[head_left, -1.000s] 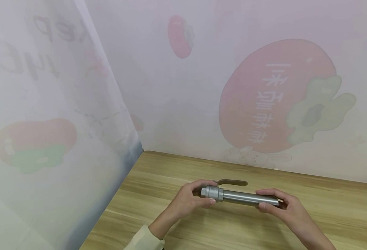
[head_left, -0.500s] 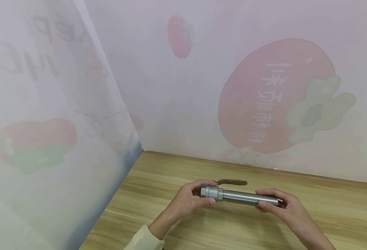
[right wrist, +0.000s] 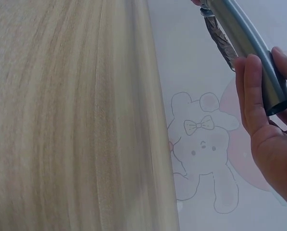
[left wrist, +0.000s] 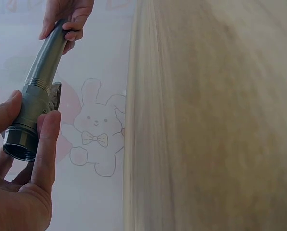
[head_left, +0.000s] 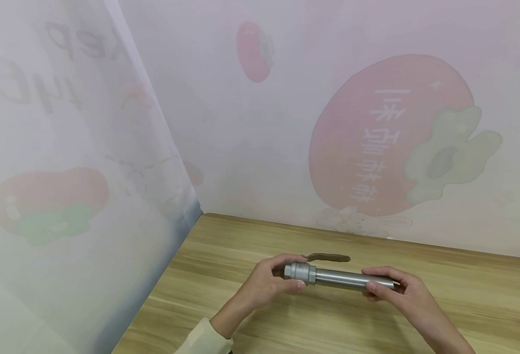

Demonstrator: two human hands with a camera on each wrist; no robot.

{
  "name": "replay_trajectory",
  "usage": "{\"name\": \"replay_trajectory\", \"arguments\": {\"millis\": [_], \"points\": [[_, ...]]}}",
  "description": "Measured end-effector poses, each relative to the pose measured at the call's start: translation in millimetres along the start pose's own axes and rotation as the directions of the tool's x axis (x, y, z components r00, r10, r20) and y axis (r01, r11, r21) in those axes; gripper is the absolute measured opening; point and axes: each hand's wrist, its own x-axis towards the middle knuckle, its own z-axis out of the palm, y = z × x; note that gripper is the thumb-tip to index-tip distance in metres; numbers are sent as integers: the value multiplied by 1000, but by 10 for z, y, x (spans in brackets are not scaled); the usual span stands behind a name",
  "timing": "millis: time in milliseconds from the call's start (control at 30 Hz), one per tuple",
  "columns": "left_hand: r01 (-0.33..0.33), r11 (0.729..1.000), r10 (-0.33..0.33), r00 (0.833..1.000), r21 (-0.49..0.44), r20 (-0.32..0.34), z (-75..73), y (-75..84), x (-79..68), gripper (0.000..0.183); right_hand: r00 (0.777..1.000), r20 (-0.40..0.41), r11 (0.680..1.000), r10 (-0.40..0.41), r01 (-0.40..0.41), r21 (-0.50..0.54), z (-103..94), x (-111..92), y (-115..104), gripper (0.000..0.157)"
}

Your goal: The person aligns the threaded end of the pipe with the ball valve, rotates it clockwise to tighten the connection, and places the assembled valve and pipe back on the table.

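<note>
In the head view, a grey metal ball valve (head_left: 301,273) is joined to a smooth steel pipe (head_left: 344,279), the two lying in one line above the wooden table. My left hand (head_left: 266,281) grips the valve body between thumb and fingers. The valve's lever handle (head_left: 331,257) runs alongside the pipe on its far side. Around the pipe's free end, my right hand (head_left: 403,290) curls its fingers and thumb. Screw threads (left wrist: 37,83) show where the pipe meets the valve in the left wrist view, and the valve's open end (left wrist: 20,144) faces that camera. The pipe's hollow end (right wrist: 280,106) shows in the right wrist view.
The wood-grain table (head_left: 224,246) ends at a back edge against a pale printed curtain (head_left: 242,132). Another curtain (head_left: 65,147) hangs along the left side. Both carry fruit prints, and a bunny drawing (left wrist: 95,127) is on the back one.
My right thumb has shifted slightly along the pipe. The left hand and the valve stay in place.
</note>
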Motion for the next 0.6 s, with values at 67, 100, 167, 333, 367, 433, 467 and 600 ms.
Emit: {"name": "replay_trajectory", "arguments": {"millis": [67,100,167,333,367,433,467,600], "points": [[1,1000,-1,1000,-1,-3,5,1,1,47,1000,-3,1000,15,-15,-6,-1,8,-2,44],[2,1000,-2,1000,-2,-4,7,1,2,47,1000,-4,1000,19,-19,-6,0,11,-3,44],[2,1000,-2,1000,-6,-4,9,0,2,47,1000,-6,1000,19,-19,-7,0,12,-3,42],[1,1000,-1,1000,-4,1,5,-7,-7,47,1000,-11,1000,3,-3,4,1,9,6,40],[0,1000,0,1000,-2,1,4,-7,-9,47,1000,-13,1000,1,-1,4,1,9,6,40],[0,1000,0,1000,1,2,1,-5,-13,47,1000,-19,1000,-2,2,-1,3,7,6,40],[0,1000,0,1000,3,2,-1,-3,-14,47,1000,-21,1000,-4,4,-3,4,5,5,40],[-2,1000,2,1000,3,4,-3,6,-15,47,999,-31,1000,-15,15,-14,13,-7,-2,38]]}}
